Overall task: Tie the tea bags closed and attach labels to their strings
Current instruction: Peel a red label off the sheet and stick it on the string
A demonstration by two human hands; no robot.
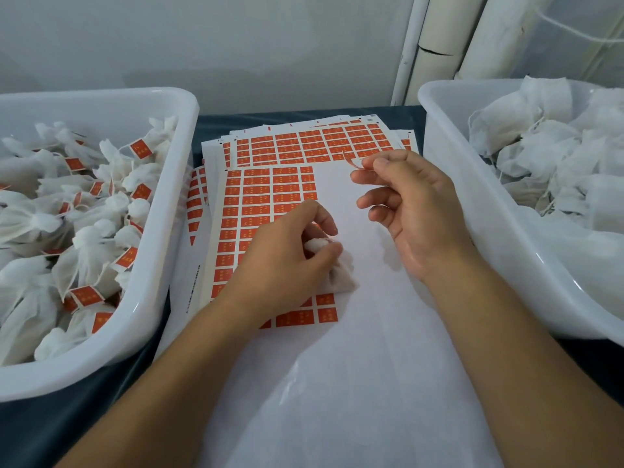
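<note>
Table [47,430] was covered in dark blue-grey cloth, wall behind it pale.

2 white plastic tubs sat on it, 1 per side. Left tub [158,265] held tied tea bags [91,238], most with an orange label on the string. Right tub [449,184] held a heap of untied white bags [547,143], loose strings showing, none with a label that I could see. White pipes [435,45] stood against the wall behind the right tub.

Between the tubs: a stack of label sheets [304,143], orange rectangles in a grid on white backing. Top sheet [354,332] was mostly stripped to bare backing; orange labels remained in a block on its left part and in a short row near the left wrist. Fuller sheets fanned out underneath, toward the wall.

Both forearms came in from the bottom edge.

Left hand [287,258] was curled over 1 tea bag [337,275], resting on the top sheet at centre. Thumb and fingers gripped the bag at its gathered neck; the body of the bag stuck out to the right of the hand, touching the backing paper.

Right hand [408,204] was raised above the sheet, up and right of the left hand and apart from it. Thumb and forefinger pinched 1 peeled orange label [351,162], which curled up and left from the fingertips. Other 3 fingers were loosely bent, holding nothing.

Couldn't make out the bag's string in the left hand: too small and hidden by the fingers.
</note>
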